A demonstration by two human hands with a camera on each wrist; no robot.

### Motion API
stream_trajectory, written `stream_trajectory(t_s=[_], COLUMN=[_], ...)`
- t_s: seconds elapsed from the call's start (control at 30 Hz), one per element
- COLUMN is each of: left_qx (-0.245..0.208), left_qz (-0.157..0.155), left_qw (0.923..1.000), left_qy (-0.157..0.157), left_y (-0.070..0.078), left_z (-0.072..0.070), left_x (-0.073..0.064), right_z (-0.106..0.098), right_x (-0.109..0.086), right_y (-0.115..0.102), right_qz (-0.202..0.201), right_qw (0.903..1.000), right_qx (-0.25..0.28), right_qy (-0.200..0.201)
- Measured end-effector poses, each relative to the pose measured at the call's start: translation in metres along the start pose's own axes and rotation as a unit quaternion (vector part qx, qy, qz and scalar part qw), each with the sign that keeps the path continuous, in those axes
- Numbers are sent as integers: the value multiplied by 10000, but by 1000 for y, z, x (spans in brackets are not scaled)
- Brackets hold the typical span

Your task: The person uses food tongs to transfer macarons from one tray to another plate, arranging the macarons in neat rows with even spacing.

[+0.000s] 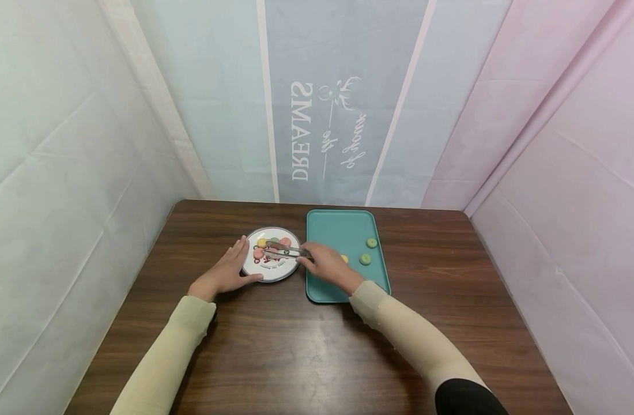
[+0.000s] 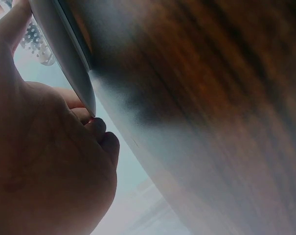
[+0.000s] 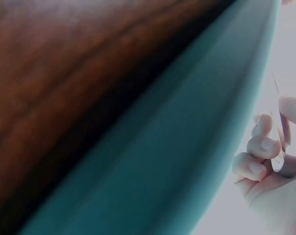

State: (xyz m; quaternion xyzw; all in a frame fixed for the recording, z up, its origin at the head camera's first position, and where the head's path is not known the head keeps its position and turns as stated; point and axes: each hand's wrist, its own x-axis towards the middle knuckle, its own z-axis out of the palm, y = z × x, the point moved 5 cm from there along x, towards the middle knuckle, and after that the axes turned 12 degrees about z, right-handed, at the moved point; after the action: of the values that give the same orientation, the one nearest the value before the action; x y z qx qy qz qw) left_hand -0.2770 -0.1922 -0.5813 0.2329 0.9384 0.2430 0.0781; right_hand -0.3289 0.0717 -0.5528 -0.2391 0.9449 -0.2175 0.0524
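My right hand (image 1: 327,262) holds metal tongs (image 1: 288,251) above the white plate (image 1: 275,275), reaching in from its right side. Near the tong tips lie a yellow macaron (image 1: 262,242) and a pink macaron (image 1: 258,253). Whether the tips pinch one cannot be told. Another pink macaron (image 1: 286,241) and a green macaron (image 1: 274,240) sit farther back on the plate. My left hand (image 1: 226,271) rests against the plate's left rim, fingers extended along it and thumb at the near edge. In the right wrist view, curled fingers (image 3: 263,147) surround the tongs' handle.
Right of the plate lies a teal tray (image 1: 335,225), partly under my right forearm. On it are two green macarons (image 1: 365,259) and a yellow macaron (image 1: 344,259), half hidden by the hand. A brown wooden table (image 1: 296,351) carries everything; a printed cloth (image 1: 343,52) hangs behind.
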Motion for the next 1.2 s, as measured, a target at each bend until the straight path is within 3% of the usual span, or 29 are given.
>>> stream_trajectory(t_s=[1.2], left_qx=[111], left_qz=[-6], left_qw=[9999], left_qy=[32], left_y=[-4], left_z=[5], left_x=[1], right_z=[0], right_x=[-2], right_y=[1], right_qz=[45], right_qw=[9999], right_qx=[86], right_qy=[34])
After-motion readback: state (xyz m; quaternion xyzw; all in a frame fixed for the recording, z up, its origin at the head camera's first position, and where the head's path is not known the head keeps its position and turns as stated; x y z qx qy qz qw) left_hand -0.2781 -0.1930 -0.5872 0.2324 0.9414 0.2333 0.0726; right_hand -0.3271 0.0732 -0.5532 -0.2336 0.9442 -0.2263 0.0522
